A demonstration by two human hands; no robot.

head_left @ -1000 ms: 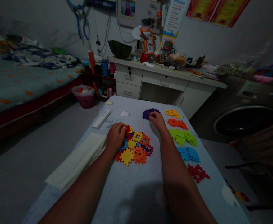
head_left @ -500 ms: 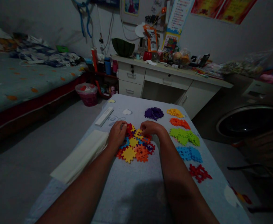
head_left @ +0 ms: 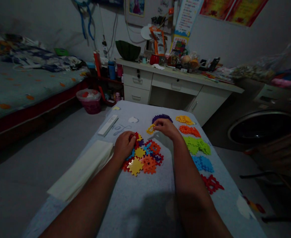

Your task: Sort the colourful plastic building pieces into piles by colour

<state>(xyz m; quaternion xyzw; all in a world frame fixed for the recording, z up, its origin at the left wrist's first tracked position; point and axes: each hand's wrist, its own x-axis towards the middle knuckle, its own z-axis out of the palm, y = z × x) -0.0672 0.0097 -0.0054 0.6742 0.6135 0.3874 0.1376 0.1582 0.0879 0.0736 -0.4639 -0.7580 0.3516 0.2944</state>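
A yellow interlocking plastic building piece [head_left: 150,129] with a hollow middle is pinched in the fingertips of my right hand [head_left: 165,127], above the table just in front of the purple pile [head_left: 162,118]. My left hand [head_left: 124,143] rests at the left side of a mixed heap of building pieces [head_left: 139,152], its fingers curled against red ones. What those fingers hold, if anything, is hidden. Yellow, orange, blue, red and purple pieces overlap in the heap.
Sorted piles line the table's right side: yellow [head_left: 185,120], orange [head_left: 190,131], green [head_left: 197,145], blue [head_left: 203,163] and red [head_left: 212,184]. On the left lie a white box [head_left: 108,125] and a pale folded packet [head_left: 82,170]. A desk [head_left: 137,77] stands behind.
My right hand has lifted a yellow piece out of the heap and carried it away from me, toward the purple pile. My left hand has stayed beside the heap. The view has shifted slightly.
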